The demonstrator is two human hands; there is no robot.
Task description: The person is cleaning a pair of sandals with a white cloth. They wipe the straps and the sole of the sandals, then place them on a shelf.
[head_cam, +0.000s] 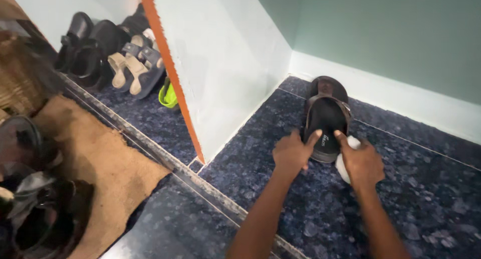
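A black slide sandal (326, 114) lies on the dark blue speckled floor (426, 189), toe end toward the far wall. My left hand (292, 152) rests at its heel, index finger touching the footbed. At the heel's right side, my right hand (359, 160) holds a white cloth (342, 168) and its index finger also touches the heel edge.
A pale wall panel with an orange edge (170, 68) stands left of the sandal. Beyond it lie several sandals (133, 63) and a green item (169, 95). A brown doormat (95, 159) and dark shoes (35, 209) are at lower left. White baseboard (401, 96) runs behind.
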